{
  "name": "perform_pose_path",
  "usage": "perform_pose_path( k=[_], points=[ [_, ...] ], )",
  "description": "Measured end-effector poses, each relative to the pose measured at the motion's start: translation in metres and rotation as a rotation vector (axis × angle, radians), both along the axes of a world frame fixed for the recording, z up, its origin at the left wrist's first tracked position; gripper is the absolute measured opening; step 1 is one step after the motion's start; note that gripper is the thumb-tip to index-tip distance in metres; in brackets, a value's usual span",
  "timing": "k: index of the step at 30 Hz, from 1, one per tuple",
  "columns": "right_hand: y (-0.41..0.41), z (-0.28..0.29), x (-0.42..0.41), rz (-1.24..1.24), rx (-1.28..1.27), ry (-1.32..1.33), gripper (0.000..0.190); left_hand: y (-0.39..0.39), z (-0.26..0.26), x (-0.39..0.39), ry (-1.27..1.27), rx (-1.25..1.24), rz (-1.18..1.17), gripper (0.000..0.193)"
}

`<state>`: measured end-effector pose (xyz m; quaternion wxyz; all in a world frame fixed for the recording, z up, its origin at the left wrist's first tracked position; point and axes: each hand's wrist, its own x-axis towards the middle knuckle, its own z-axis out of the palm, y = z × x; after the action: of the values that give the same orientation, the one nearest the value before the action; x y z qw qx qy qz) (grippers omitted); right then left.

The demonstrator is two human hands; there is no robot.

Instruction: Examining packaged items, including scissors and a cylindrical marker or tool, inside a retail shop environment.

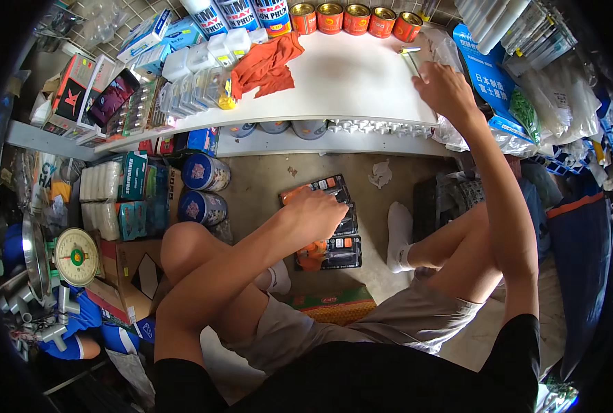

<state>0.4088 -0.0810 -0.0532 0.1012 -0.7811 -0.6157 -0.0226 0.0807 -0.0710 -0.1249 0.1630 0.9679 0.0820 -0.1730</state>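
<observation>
My right hand [443,90] is at the right end of the white shelf [353,98], its fingers closed around the thin handle of a small T-shaped tool [410,57]. The tool has a narrow pale yellow head, too small to name more exactly. Below the shelf, my left hand [314,214] is over three carded blister packs [345,253] with orange and black contents, lined up above the floor. Its fingers are curled and the fingertips are hidden, so whether it grips a pack cannot be told. An orange-red cloth [267,64] lies crumpled on the shelf.
Red tins [329,19] and spray cans [239,15] line the shelf's back. Clear plastic boxes [195,90] and a phone [114,97] stand left. Blue-lidded tubs [203,206] and a dial scale [76,257] are lower left. A black crate [427,201] stands right.
</observation>
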Motion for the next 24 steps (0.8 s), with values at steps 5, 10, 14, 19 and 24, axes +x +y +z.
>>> perform_pose_path(
  k=[5, 10, 14, 19, 24],
  points=[
    [0.009, -0.029, 0.031, -0.275, -0.185, -0.039, 0.029, 0.008, -0.002, -0.001, -0.087, 0.005, 0.007, 0.012],
    [0.010, -0.034, 0.031, -0.255, -0.087, 0.036, 0.020, 0.034, 0.030, 0.010, -0.123, -0.062, 0.073, 0.019],
    [0.008, -0.010, -0.008, -0.042, 0.026, 0.133, 0.015, 0.064, 0.057, 0.007, -0.655, 0.068, 0.328, 0.029],
    [-0.010, 0.026, -0.058, 0.170, -0.039, 0.273, 0.016, 0.087, 0.075, 0.009, -1.101, 0.052, 0.504, 0.059],
    [-0.017, 0.029, -0.070, 0.377, -0.038, 0.332, 0.015, 0.089, 0.073, -0.001, -0.811, -0.348, 0.626, 0.049]
  ],
)
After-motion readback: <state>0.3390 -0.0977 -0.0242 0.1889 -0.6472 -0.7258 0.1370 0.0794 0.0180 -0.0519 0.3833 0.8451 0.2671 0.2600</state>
